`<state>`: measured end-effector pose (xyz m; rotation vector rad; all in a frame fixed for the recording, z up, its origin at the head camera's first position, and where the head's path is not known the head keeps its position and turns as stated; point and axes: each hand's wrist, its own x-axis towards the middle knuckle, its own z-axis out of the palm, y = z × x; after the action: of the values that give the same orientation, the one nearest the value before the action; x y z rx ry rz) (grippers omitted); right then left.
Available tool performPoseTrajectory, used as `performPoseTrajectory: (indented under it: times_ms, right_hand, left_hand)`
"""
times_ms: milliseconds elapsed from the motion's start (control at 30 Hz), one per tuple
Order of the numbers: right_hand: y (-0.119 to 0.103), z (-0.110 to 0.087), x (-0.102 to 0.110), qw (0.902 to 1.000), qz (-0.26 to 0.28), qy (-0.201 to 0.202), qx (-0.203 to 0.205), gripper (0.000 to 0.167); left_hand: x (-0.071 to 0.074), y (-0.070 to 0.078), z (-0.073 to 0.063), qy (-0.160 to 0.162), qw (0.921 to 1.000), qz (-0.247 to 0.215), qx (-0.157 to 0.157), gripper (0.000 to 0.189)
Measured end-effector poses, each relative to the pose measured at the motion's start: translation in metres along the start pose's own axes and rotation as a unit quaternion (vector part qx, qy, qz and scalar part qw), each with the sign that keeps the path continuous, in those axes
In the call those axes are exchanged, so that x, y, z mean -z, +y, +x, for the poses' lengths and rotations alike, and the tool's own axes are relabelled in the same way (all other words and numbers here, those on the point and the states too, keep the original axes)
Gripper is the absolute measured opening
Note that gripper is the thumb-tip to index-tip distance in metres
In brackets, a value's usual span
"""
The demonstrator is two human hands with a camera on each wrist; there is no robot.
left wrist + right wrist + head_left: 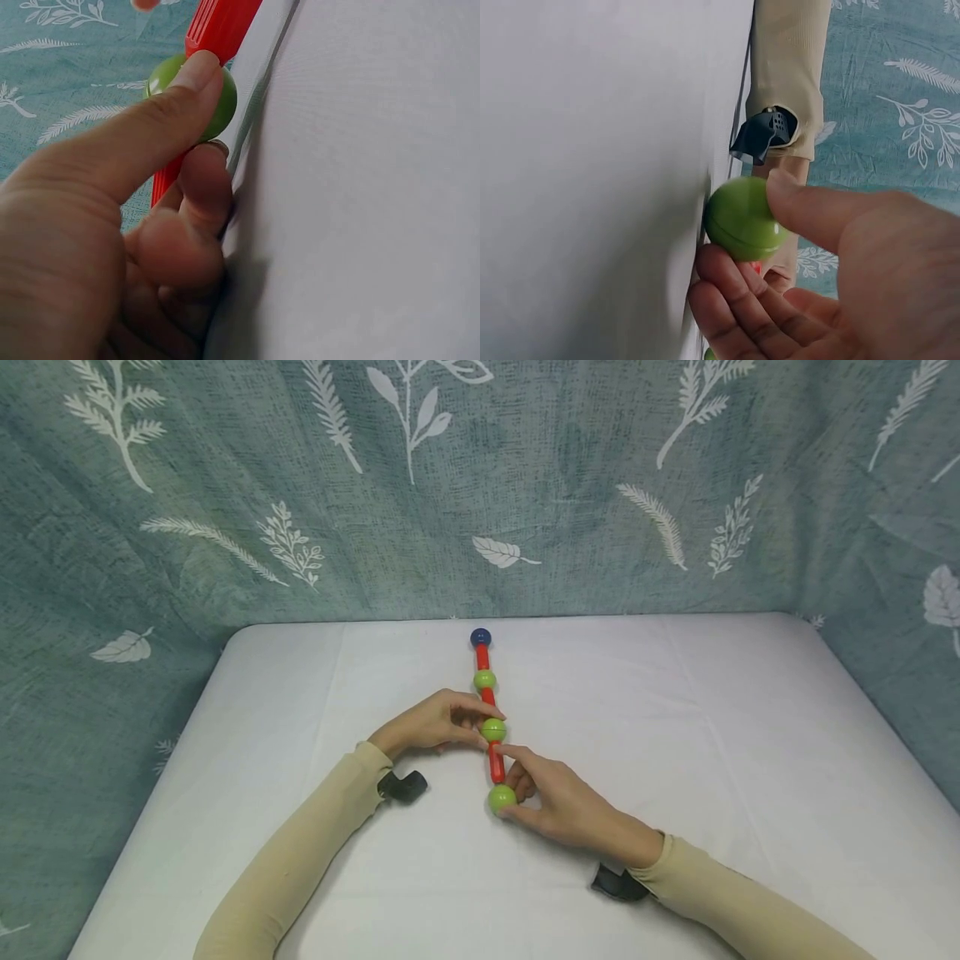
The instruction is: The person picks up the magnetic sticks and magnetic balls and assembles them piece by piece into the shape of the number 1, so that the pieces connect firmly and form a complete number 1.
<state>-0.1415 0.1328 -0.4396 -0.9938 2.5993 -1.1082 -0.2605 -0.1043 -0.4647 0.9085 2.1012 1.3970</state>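
Note:
A chain of red rods and balls lies on the white table. At its far end is a dark blue ball (481, 637), followed by a red rod (482, 657) and a green ball (485, 680). My left hand (438, 720) pinches the middle green ball (493, 730) between thumb and fingers, with red rods on both sides of it. Closest to me, a green ball (744, 219) is held between the thumb and fingers of my right hand (562, 799). The right index fingertip is at the nearest red rod (497, 765). Whether that rod joins the nearest ball is unclear.
White cloth covers the table (750, 760). A green-blue curtain (555, 485) with white leaf prints hangs behind and along both sides. Black wrist devices (405, 787) stick out from the beige sleeves (315, 843).

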Motion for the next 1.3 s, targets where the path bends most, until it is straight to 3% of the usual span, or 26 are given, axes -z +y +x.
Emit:
performPoseTrajectory:
  times_ms: [733, 1300]
  right_hand:
    - [0.005, 0.001, -0.002, 0.9999, 0.013, 0.009, 0.000, 0.080]
    - [0.028, 0.008, -0.002, 0.9965, 0.082, -0.014, 0.006, 0.086]
  left_hand:
    - [-0.001, 0.000, 0.000, -0.004, 0.9999, 0.006, -0.010, 0.041]
    - [-0.001, -0.001, 0.001, -0.001, 0.9998, 0.011, -0.016, 0.041]
